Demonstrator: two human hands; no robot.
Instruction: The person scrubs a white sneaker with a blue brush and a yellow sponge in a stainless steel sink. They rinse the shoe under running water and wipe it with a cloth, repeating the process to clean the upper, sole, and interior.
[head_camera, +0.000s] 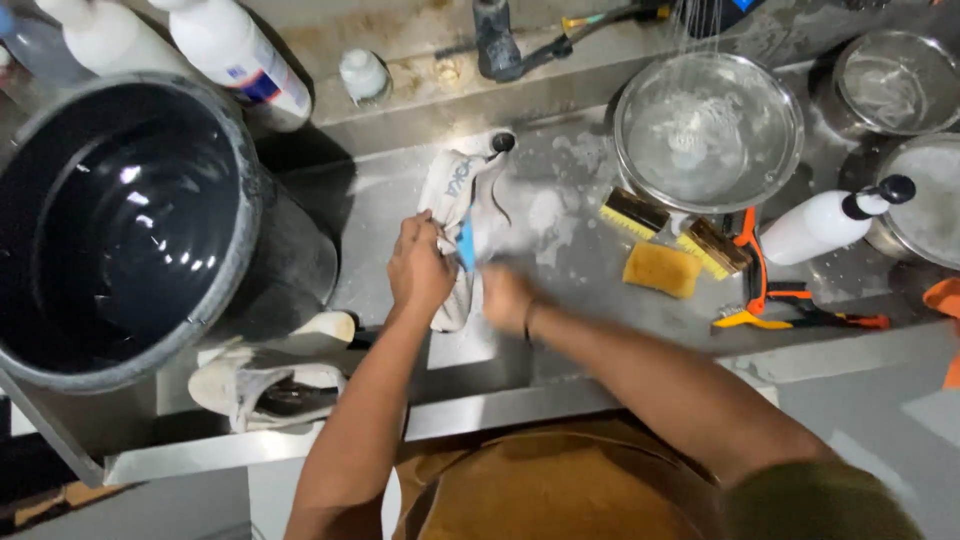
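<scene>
Soapy white sneaker gripped by left hand; blurred right hand scrubs, grip unclear; second sneaker waits unwashed.

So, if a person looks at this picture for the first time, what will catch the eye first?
Probably the two hands at the centre of the steel sink: the left hand grips a soapy white shoe, and the blurred right hand works against it. Next comes the big dark bucket of water on the left. At upper right, water falls into a round metal bowl, with yellow brushes just below it.
</scene>
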